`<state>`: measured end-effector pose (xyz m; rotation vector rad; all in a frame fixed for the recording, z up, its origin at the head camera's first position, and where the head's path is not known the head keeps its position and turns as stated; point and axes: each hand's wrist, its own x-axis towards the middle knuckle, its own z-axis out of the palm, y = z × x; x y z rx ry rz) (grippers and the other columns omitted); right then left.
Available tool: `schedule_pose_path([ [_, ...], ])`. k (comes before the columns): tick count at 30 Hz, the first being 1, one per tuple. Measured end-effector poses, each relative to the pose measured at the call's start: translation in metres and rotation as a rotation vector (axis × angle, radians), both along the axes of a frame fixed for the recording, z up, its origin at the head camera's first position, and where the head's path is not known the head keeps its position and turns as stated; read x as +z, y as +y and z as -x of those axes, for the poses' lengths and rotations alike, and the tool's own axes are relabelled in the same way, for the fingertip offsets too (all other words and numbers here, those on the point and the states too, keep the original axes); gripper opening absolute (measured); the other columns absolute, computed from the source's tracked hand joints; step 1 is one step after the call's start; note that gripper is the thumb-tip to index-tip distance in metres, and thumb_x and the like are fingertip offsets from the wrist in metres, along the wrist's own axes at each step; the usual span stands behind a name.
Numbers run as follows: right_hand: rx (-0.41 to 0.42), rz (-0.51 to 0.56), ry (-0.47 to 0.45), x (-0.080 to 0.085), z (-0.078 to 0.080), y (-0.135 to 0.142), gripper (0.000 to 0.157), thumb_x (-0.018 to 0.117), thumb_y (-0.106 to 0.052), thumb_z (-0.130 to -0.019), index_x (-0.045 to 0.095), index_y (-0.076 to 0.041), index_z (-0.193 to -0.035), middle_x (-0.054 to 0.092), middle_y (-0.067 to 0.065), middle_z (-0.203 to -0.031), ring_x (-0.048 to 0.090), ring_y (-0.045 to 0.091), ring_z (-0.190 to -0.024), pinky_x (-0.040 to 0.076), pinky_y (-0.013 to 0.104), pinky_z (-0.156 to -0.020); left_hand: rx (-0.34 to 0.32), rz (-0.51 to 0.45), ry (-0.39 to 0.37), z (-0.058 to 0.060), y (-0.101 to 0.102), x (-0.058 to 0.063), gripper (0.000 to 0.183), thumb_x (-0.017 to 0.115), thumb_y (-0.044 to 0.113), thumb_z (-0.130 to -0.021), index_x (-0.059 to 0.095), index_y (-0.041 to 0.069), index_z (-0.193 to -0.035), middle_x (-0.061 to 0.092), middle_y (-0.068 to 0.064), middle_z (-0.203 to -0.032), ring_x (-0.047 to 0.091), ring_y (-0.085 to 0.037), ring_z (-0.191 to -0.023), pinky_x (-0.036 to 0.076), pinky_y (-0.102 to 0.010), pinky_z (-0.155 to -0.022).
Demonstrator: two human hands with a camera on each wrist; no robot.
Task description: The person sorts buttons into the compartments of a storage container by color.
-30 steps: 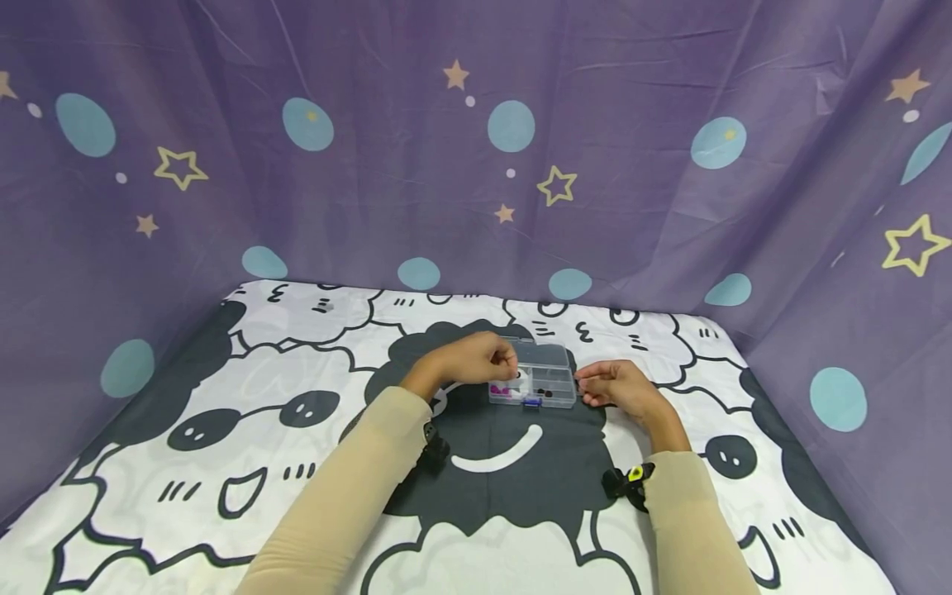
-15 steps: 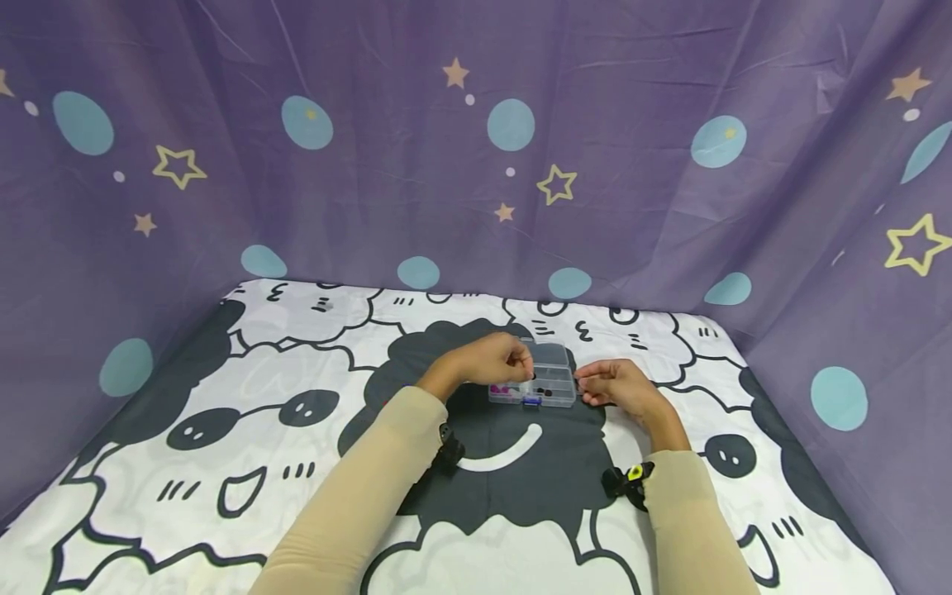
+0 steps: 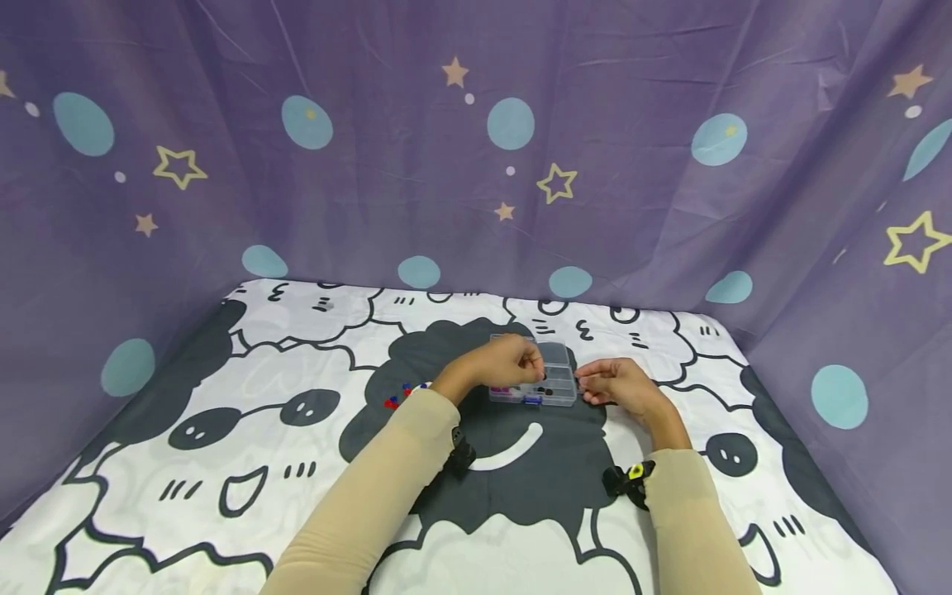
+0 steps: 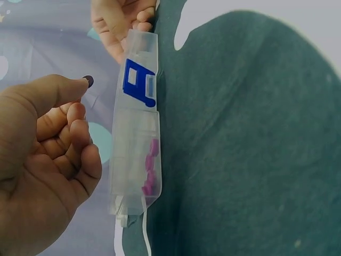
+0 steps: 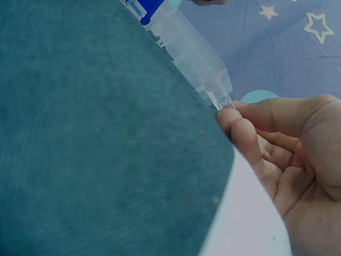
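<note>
A clear plastic compartment box (image 3: 554, 398) stands with its lid (image 3: 554, 354) raised on the printed cloth. Purple beads (image 4: 151, 165) lie in its left part, and dark beads (image 3: 547, 392) farther right. A blue latch (image 4: 139, 82) sits on its front wall. My left hand (image 3: 509, 362) is above the box, pinching a small dark round bead (image 4: 89, 81) between thumb and index finger. At the box's right end, my right hand (image 3: 623, 387) pinches the clear edge with thumb and fingertips; the right wrist view shows this contact.
Several small red beads (image 3: 390, 403) and blue beads (image 3: 406, 387) lie on the cloth left of the box, partly behind the left sleeve (image 3: 387, 487). A purple curtain (image 3: 416, 182) hangs behind and at both sides of the cloth-covered surface (image 3: 223, 372).
My left hand has moved rightward over the box, from its left part toward the right compartments. The red and blue beads have come into view behind the left arm. My right hand stays put.
</note>
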<state>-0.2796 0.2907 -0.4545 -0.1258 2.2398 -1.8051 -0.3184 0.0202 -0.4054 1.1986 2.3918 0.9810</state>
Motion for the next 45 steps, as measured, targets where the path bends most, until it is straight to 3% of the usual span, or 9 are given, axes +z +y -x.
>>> schedule_pose_path([
  [14,0.005,0.007,0.001,-0.001,0.001,0.0,0.028,0.06,0.006,-0.097,0.059,0.019,-0.122,0.07,0.004,-0.086,0.066,0.008,-0.07,0.058,0.025,-0.067,0.023,0.004,0.007,-0.003,-0.003,0.002,0.006,0.066,0.01,-0.099,0.071,0.009,-0.095,0.066,0.001,-0.08,0.055,-0.009,-0.064,0.048,-0.025,-0.066],
  [23,0.0,0.008,-0.004,0.0,0.0,0.0,0.028,0.059,0.007,-0.097,0.059,0.018,-0.122,0.07,0.003,-0.089,0.066,0.008,-0.071,0.058,0.024,-0.067,0.045,0.022,0.072,-0.002,-0.013,0.004,0.006,0.068,0.012,-0.097,0.072,0.009,-0.093,0.067,0.003,-0.08,0.057,-0.007,-0.07,0.049,-0.024,-0.069],
  [45,0.005,0.018,0.002,0.0,-0.001,-0.001,0.028,0.059,0.007,-0.097,0.059,0.019,-0.122,0.07,0.003,-0.087,0.067,0.008,-0.07,0.058,0.024,-0.066,0.104,0.018,0.061,0.001,-0.075,0.004,0.009,0.067,0.012,-0.098,0.073,0.006,-0.095,0.066,0.002,-0.078,0.054,-0.01,-0.065,0.049,-0.028,-0.066],
])
